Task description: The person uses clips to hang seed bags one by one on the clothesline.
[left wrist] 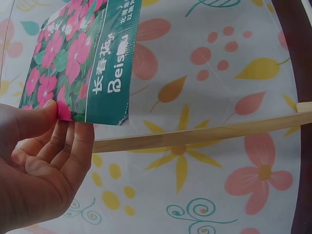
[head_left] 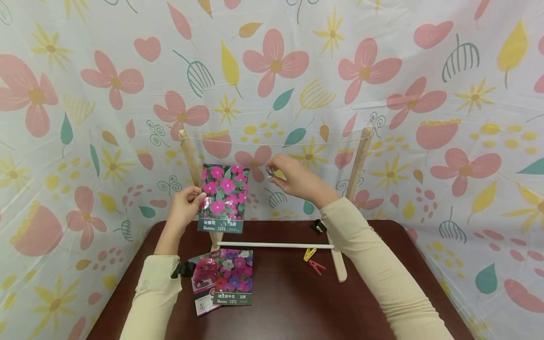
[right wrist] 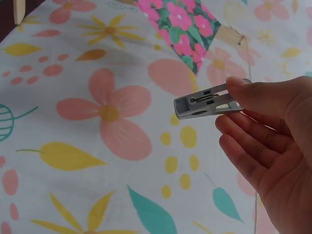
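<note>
My left hand [head_left: 182, 208] pinches the left edge of a seed packet [head_left: 224, 200] with pink flowers, holding it upright below the string [head_left: 272, 144]. Thumb and fingertips grip the packet's edge in the left wrist view, its green label [left wrist: 108, 87] facing the camera. To the right of the packet and apart from it, my right hand [head_left: 293, 178] holds a grey clothespin [right wrist: 207, 101] by its handle end. Its biting end points away from the fingers and has nothing in it. The string hangs slightly slack between two wooden posts, above both hands.
Two more flower seed packets [head_left: 233, 278] overlap on the dark red table [head_left: 289, 302]. A white rod [head_left: 276, 245] joins the wooden posts [head_left: 359, 163] low down. Near its right end lie a yellow clothespin [head_left: 310, 255], a red clothespin [head_left: 317, 267] and a black object [head_left: 318, 226].
</note>
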The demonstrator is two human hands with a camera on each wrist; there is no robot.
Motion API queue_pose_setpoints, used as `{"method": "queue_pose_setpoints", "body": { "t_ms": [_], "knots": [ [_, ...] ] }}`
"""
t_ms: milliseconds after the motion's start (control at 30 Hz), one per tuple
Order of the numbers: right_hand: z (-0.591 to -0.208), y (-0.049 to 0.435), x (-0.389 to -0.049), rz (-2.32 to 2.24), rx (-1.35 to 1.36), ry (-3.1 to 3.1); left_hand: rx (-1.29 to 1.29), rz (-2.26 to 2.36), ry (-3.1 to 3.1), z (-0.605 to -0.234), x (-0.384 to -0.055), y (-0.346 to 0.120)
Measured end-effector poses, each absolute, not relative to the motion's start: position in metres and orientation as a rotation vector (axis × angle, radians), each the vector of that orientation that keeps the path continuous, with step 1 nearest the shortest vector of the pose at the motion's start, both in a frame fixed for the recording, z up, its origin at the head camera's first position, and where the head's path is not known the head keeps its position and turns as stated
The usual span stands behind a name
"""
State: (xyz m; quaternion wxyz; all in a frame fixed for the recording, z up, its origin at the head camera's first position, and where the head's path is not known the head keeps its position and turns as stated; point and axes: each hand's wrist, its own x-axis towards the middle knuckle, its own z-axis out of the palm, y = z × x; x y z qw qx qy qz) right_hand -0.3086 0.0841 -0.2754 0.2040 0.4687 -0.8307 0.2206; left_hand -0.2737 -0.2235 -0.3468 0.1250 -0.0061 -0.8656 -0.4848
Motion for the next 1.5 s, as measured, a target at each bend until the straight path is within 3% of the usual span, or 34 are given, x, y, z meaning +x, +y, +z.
{"method": "queue_pose_setpoints", "body": {
  "t_ms": [667,1500],
  "knots": [
    [-0.221,0.058,-0.315,0.827,1.393,-2.214,-0.062,-1.499,-2.446,-0.335,-0.285,-0.227],
    [-0.205,0.025,-0.320,1.156,1.246,-2.140,-0.077,-1.512,-2.412,-0.320,-0.289,-0.233]
  ]
}}
